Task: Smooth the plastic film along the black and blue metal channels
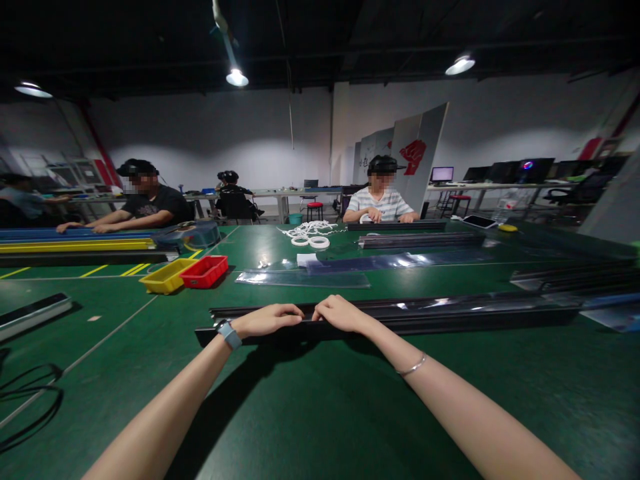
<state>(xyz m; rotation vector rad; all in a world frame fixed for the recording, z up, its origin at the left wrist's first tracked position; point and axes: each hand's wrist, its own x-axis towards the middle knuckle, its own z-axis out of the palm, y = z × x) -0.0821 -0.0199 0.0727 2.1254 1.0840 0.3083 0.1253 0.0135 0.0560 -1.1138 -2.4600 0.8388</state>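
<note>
A long black channel-shaped profile (450, 321) lies across the table in front of me, with a second dark strip (400, 308) close along its far side. My left hand (270, 319) grips the profile toward its left part, thumb on the near side and fingers over the top. Just right of it, my right hand (343, 313) is curled over the same profile with its fingertips bent down into the channel. A small gap separates the two hands. Whatever lies beneath the fingertips is hidden.
Clear plastic sheets (303, 279) lie beyond the profile. Yellow (167, 277) and red bins (205, 271) stand left, white tape rolls (319, 243) farther back. More dark profiles (595, 277) sit at right. A co-worker in a striped shirt (383, 203) works opposite; another person (155, 203) works at left.
</note>
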